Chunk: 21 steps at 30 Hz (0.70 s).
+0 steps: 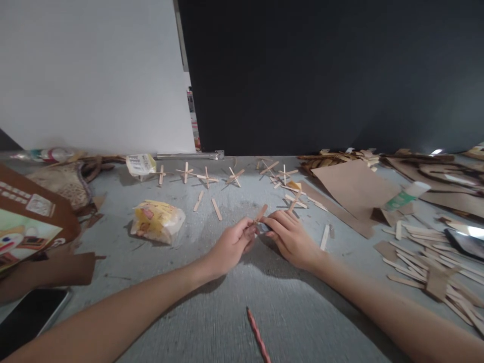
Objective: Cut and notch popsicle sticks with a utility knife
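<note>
My left hand [233, 243] is closed in a pinch on a wooden craft stick [261, 212], whose rounded end points up and away. Meeting it from the other side, my right hand [290, 237] is closed too, its fingertips around a small dark grey piece [266, 228] against the stick. What this piece is cannot be made out. Just beyond the right knuckles another craft stick [296, 199] slants up. Nearer to me on the table lies a red twisted pencil-like stick [257, 335].
Crossed craft sticks [206, 178] stand in a row at the back. Left are a yellow snack bag [157, 222], a brown bag [34, 217] and a phone [32, 320]. Right are brown cardboard [353, 194], a green-white tube [407, 195] and loose sticks [410, 264].
</note>
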Motion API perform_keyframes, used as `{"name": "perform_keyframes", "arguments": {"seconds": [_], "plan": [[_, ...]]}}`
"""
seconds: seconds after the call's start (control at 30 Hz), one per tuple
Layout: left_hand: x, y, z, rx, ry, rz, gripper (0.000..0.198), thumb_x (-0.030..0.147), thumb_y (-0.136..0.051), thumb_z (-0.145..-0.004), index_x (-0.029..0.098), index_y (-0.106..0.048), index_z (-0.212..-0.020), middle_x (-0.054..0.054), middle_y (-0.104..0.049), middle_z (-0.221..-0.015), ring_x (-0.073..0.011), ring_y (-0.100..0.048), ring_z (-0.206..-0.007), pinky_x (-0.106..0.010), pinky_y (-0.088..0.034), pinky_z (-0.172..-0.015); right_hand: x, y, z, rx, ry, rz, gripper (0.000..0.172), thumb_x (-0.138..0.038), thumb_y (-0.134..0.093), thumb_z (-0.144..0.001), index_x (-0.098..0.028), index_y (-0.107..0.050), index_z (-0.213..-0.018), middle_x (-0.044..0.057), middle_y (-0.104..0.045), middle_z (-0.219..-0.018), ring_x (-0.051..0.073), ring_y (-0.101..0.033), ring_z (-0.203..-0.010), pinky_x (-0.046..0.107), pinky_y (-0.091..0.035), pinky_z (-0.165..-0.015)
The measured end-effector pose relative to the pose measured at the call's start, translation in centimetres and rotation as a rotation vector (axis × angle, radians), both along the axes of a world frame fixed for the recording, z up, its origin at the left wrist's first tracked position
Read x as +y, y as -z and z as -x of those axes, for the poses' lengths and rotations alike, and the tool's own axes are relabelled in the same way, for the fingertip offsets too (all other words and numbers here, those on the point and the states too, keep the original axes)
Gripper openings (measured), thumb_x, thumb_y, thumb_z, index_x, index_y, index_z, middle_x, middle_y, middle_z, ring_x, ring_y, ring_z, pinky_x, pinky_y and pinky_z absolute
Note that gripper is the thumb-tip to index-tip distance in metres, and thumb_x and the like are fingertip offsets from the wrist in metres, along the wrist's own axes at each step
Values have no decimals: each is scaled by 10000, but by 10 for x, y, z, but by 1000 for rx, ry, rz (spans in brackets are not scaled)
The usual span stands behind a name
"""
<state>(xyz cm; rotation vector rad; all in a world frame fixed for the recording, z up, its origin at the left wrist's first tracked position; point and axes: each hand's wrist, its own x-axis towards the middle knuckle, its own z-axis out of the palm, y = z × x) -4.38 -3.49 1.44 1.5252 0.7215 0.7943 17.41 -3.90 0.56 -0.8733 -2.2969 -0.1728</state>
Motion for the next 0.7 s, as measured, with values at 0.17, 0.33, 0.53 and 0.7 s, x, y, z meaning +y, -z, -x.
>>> {"name": "perform_keyframes", "arguments": {"seconds": [0.17, 0.33, 0.53, 0.7], "plan": [[-2, -1, -1, -33, 36, 40, 524, 743, -520, -981, 224, -488, -918, 65, -381, -675, -116, -327, -586, -276, -271, -582, 2, 2, -1, 8, 0, 12, 325, -269, -358, -1135, -183, -632, -1288, 121, -683, -1036, 263, -604, -891, 394, -496, -794], [-1, -1, 0, -47, 64, 23, 477, 687, -506, -1016, 223, -469, -911, 66, -383, -688, -114, -324, -591, -274, -272, -587, 1, 2, -1, 17, 9, 35, 329, -274, -344, -1137, -202, -632, -1279, 111, -674, -1024, 260, -600, -888, 399, -499, -806], [-1, -2, 0, -26, 73, -16, 445, 641, -464, -1052, 216, -481, -921, 69, -404, -669, -113, -328, -586, -274, -281, -592, 0, -2, 1, 37, -21, 4, 318, -268, -336, -1140, -197, -610, -1285, 106, -671, -1015, 259, -573, -859, 394, -486, -782], [-1, -3, 0, -13, 72, -14, 470, 669, -461, -1039, 220, -463, -898, 70, -398, -673, -111, -328, -587, -273, -276, -590, 1, 0, 1, 46, -26, 7, 315, -286, -326, -1147, -198, -607, -1262, 106, -672, -1020, 257, -567, -861, 389, -478, -782]]}}
